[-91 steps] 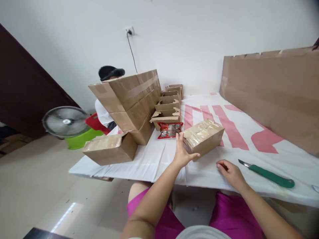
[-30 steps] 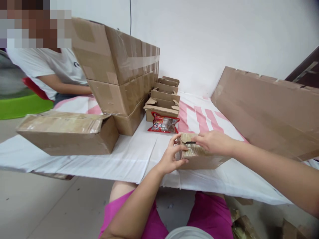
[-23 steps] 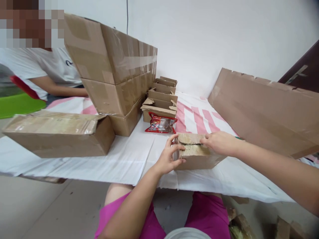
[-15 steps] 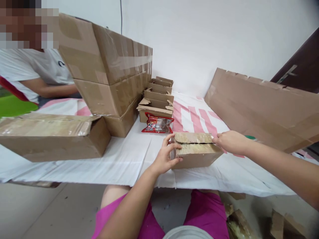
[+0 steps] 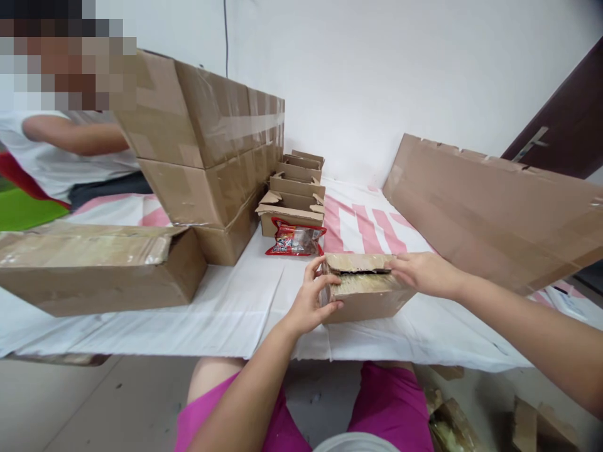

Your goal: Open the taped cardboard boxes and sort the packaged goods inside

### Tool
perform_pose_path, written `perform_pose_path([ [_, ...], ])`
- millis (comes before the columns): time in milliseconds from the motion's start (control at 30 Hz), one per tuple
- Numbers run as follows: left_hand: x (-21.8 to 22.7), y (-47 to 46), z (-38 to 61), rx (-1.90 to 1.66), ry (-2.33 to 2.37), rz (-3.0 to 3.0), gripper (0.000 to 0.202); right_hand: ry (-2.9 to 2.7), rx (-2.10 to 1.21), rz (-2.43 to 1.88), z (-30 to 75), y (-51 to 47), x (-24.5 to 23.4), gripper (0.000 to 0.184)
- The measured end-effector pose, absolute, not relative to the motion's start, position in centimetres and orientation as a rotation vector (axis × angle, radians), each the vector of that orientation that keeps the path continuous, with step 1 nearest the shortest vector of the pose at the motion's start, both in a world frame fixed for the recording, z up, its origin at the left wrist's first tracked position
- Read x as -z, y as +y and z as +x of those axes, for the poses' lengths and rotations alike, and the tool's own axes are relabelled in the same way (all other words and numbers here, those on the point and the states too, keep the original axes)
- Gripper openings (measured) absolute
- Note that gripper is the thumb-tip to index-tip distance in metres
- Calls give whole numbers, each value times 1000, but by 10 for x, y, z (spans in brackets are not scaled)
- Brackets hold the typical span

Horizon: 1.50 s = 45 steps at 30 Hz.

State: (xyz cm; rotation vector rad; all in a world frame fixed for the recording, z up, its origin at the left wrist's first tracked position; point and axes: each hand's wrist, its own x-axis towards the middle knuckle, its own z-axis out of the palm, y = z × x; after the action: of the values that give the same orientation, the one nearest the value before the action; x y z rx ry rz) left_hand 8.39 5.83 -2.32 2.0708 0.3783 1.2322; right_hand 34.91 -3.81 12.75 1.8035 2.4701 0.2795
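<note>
Small box (image 5: 365,296), one: lying near the table's (image 5: 245,304) near edge, long axis running left to right, slit top seam facing up. Left hand (image 5: 306,304) is clasping its left end. Right hand (image 5: 421,274) is resting on the right of its top flap; whether it is gripping cannot be told. Red packet (image 5: 294,237), one, is lying just behind, print unreadable. Large cartons (image 5: 207,157), three, are standing stacked towards the left edge.

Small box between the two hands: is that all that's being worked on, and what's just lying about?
In hand:
small taped box, slit along its top
left hand, gripping its left end
right hand, on its top at the right

Lying about:
red snack packet
row of open small boxes
stacked big cartons
long carton
cardboard sheet
</note>
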Motion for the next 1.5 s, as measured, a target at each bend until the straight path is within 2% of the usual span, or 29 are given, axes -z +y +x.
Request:
perform_pose_path([
  [100,23,58,82,-1223,408,2106,34,2395,-159,2221,383,-46,-113,31],
  [233,23,58,82,-1223,423,2130,35,2031,139,2759,436,-73,-73,25],
  [400,23,60,85,-1263,421,2145,35,1733,417,2940,469,-123,-20,28],
  [600,23,63,88,-1320,446,2218,33,1634,713,3030,480,-138,7,33],
  [800,23,63,88,-1326,451,2269,33,1690,633,3075,488,-128,26,29],
  [1033,20,63,87,-1323,446,2292,34,1697,381,3121,496,-175,21,36],
  [1200,19,63,88,-1329,452,2320,35,1789,281,3015,484,-216,23,47],
  [1367,19,61,89,-1325,463,2329,35,1796,256,2980,481,-222,27,28],
  [1500,19,59,88,-1311,470,2344,36,1811,261,2926,484,-216,20,26],
])
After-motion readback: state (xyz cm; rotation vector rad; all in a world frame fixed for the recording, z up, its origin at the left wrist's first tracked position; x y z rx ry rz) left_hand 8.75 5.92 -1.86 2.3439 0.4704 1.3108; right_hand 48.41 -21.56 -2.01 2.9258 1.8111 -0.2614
